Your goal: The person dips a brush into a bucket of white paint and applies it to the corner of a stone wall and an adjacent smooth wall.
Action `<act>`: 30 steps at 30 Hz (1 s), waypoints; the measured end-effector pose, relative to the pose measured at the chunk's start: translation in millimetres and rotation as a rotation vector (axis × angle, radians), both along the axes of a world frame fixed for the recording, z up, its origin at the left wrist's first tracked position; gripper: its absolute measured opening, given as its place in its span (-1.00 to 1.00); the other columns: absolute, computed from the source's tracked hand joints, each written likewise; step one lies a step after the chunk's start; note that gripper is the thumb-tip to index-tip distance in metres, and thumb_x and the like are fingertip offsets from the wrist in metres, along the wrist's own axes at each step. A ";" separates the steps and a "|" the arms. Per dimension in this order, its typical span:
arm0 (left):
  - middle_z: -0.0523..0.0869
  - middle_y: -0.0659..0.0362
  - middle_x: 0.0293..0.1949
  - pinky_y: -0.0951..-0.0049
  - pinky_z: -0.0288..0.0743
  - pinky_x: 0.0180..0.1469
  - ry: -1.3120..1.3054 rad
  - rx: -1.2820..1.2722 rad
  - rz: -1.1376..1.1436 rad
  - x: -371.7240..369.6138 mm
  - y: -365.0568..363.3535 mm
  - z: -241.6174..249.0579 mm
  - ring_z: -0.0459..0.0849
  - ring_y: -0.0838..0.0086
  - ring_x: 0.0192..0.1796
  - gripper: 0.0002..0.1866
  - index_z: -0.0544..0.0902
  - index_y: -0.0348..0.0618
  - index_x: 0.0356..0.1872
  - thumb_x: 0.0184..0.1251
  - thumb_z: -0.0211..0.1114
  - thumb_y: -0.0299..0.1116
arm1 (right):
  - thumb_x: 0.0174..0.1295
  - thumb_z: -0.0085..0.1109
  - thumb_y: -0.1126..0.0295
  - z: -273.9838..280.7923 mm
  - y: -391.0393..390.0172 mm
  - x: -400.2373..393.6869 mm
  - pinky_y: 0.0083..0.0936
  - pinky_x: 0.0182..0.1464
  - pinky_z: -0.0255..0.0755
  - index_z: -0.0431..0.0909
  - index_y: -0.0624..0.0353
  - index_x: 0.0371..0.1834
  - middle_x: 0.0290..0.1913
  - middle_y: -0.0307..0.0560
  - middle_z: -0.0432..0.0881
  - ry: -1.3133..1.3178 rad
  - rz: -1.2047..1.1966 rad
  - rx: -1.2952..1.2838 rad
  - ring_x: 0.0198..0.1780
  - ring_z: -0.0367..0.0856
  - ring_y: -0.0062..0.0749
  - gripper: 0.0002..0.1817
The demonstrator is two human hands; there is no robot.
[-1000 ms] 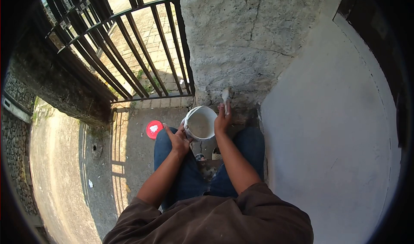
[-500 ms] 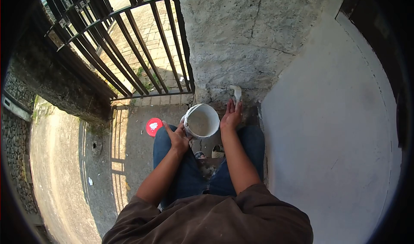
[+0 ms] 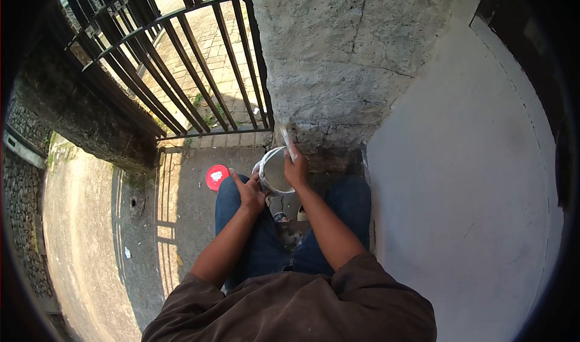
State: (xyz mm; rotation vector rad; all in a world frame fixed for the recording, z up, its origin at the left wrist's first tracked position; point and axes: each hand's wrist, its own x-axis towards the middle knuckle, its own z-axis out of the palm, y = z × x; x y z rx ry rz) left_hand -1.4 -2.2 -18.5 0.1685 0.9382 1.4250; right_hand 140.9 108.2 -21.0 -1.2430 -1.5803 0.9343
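A person crouched at the foot of a rough plastered pillar (image 3: 338, 58), knees apart over the concrete floor (image 3: 187, 221), with a small white bucket (image 3: 273, 171) of pale grey mix held between them. The left hand (image 3: 251, 196) was closed on the bucket's near rim, steadying it against the left knee. The right hand (image 3: 296, 170) was wrapped around the handle of a putty-smeared tool (image 3: 288, 141), its blade raised above the bucket's far rim and pointing toward the pillar's base; whether the blade touched the plaster could not be told. Judging by this, the work stood at the loading step: taking mix from the bucket to carry to the wall. The next move would call for a level blade so the load does not slide off, and a firm hold on the bucket. A red lid (image 3: 216, 177) lay on the floor just left of the left knee, near the black iron gate (image 3: 181, 70).
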 end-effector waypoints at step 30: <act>0.44 0.00 0.58 -0.31 -0.24 0.64 0.002 0.012 -0.017 2.0 1.2 4.5 0.27 0.05 0.64 0.39 0.29 -0.22 0.65 0.17 -0.52 0.85 | 0.59 0.05 0.38 -2.2 -2.6 9.6 -0.14 0.28 0.46 0.45 0.24 0.53 0.22 0.30 0.65 0.141 -0.220 0.160 0.25 0.64 0.16 -0.51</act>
